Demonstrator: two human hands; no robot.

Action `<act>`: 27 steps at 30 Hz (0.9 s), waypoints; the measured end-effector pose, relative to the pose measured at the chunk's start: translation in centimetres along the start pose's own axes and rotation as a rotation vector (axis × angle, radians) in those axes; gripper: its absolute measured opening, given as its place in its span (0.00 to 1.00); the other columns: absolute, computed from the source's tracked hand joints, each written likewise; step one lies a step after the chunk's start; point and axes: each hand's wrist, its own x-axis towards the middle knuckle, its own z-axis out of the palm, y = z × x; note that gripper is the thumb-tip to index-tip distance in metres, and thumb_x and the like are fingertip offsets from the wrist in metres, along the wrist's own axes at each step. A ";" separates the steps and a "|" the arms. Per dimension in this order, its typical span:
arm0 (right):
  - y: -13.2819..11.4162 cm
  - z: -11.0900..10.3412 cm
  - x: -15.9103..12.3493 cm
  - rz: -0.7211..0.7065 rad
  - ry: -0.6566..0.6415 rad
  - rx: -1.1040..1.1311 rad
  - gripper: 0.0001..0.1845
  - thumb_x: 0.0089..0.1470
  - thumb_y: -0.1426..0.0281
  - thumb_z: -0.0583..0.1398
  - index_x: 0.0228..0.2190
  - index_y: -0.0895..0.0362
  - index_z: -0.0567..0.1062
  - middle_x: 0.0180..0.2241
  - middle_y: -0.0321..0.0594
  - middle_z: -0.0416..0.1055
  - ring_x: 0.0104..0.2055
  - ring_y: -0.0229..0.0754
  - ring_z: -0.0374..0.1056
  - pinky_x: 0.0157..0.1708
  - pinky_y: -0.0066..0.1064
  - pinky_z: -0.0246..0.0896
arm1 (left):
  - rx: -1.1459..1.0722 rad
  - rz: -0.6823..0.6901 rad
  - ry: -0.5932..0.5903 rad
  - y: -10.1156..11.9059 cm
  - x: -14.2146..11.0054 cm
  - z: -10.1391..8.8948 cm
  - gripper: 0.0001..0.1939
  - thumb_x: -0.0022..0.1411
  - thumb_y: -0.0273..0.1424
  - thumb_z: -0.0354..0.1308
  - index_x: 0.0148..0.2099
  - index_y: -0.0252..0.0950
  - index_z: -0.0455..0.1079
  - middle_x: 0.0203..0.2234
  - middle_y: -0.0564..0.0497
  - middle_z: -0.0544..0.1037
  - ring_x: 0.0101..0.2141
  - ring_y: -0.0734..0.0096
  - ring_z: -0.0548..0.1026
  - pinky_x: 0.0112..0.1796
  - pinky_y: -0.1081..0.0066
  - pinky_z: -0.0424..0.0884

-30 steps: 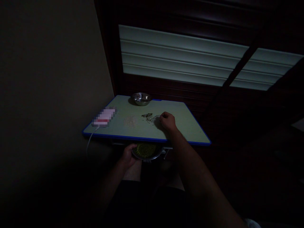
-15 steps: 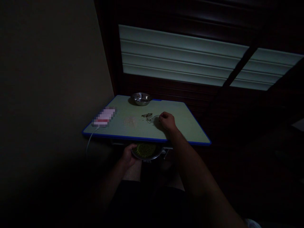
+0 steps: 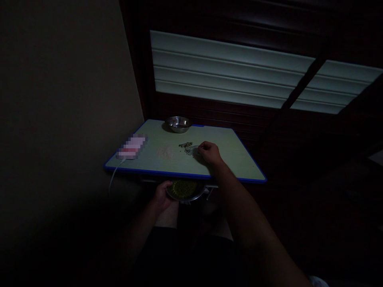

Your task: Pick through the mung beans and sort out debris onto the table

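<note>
My left hand (image 3: 162, 196) grips the left rim of a metal bowl (image 3: 196, 197), below the table's front edge. Small green beans (image 3: 183, 189) lie inside that bowl. Over the table, my right hand (image 3: 210, 152) is closed around a thin, shiny spoon (image 3: 194, 147); its tip is dim and hard to make out. The spoon points left toward a loose patch of small dark grains (image 3: 186, 146) on the tabletop. Left of these lies a thin spread of pale grains (image 3: 165, 152).
A second metal bowl (image 3: 178, 124) stands at the back of the pale, blue-edged table (image 3: 233, 159). A blurred-out phone-like object (image 3: 132, 146) with a white cable (image 3: 112, 179) lies at the left. Wall on the left, slatted dark doors behind. The room is dim.
My right hand has shifted slightly left, bringing the spoon nearer the dark grains. My left hand and the bowl of beans look unmoved.
</note>
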 end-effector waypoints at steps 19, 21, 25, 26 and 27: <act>-1.2 -0.1 -0.5 0.068 -0.152 0.213 0.08 0.37 0.65 0.61 0.21 0.57 0.72 0.21 0.34 0.69 0.24 0.35 0.62 0.27 0.28 0.58 | -0.006 -0.008 -0.016 0.0 0.1 -0.1 0.12 0.46 0.22 0.55 0.34 0.30 0.76 0.29 0.42 0.83 0.40 0.50 0.80 0.45 0.51 0.75; -1.2 -0.1 -0.5 0.059 -0.149 0.209 0.08 0.38 0.64 0.61 0.21 0.57 0.72 0.20 0.34 0.69 0.24 0.35 0.62 0.27 0.28 0.58 | -0.012 0.002 -0.015 0.0 0.1 0.0 0.12 0.46 0.22 0.55 0.34 0.30 0.76 0.28 0.42 0.83 0.39 0.50 0.81 0.45 0.51 0.76; -0.8 0.0 -0.4 0.004 -0.117 0.164 0.10 0.40 0.62 0.61 0.22 0.57 0.73 0.21 0.34 0.70 0.25 0.36 0.62 0.28 0.28 0.58 | -0.039 0.012 -0.002 -0.1 0.1 0.1 0.13 0.46 0.22 0.54 0.35 0.30 0.76 0.29 0.42 0.83 0.39 0.50 0.81 0.44 0.51 0.76; -0.7 0.0 -0.3 -0.008 -0.105 0.144 0.10 0.41 0.62 0.60 0.22 0.57 0.73 0.22 0.34 0.70 0.25 0.36 0.62 0.28 0.28 0.57 | -0.045 0.010 0.002 -0.1 0.1 0.1 0.14 0.46 0.22 0.54 0.35 0.30 0.76 0.29 0.42 0.83 0.39 0.50 0.81 0.44 0.51 0.76; -0.6 0.0 -0.3 -0.016 -0.092 0.126 0.11 0.41 0.62 0.60 0.22 0.57 0.74 0.22 0.34 0.70 0.25 0.36 0.62 0.28 0.28 0.57 | -0.047 0.007 0.008 -0.1 0.1 0.1 0.14 0.45 0.22 0.54 0.36 0.30 0.76 0.29 0.42 0.83 0.38 0.50 0.81 0.44 0.51 0.76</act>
